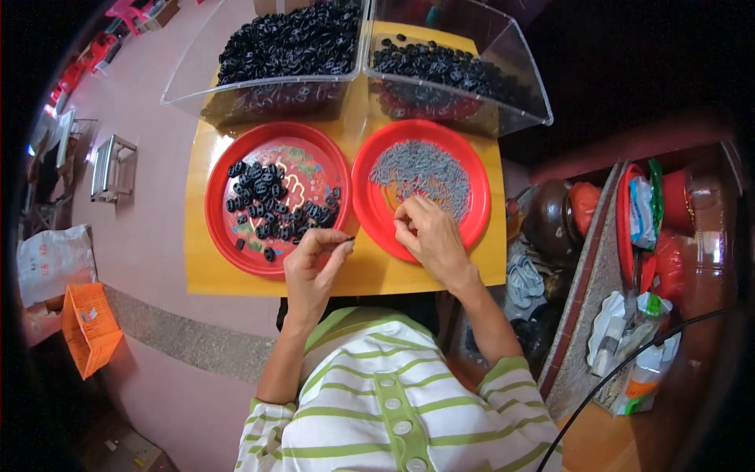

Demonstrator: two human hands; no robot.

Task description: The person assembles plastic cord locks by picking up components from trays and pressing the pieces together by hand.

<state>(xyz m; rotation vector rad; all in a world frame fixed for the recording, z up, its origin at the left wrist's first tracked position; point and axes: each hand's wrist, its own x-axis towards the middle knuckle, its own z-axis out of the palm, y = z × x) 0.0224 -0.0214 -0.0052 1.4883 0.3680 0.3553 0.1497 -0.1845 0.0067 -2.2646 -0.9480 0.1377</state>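
Note:
My left hand [313, 263] pinches a small black plastic piece [351, 238] between thumb and forefinger, just off the near right rim of a red plate [215, 208]. On that plate lies a loose heap of black oval plastic pieces [259, 187] with holes in them. Another red plate [480, 185], to its right, carries a spread of thin grey screw-like pins [417, 169]. Over this plate's near side, my right hand [432, 242] has its thumb and fingertips closed together. Whatever may be in that pinch is too small to make out.
Two clear plastic bins [330, 78] [503, 101] full of black pieces stand along the far side of the yellow table [200, 271]. A metal stool [115, 169] is on the floor at left. Right of the table are a brown jar [548, 220] and a stone ledge [578, 315] with packages.

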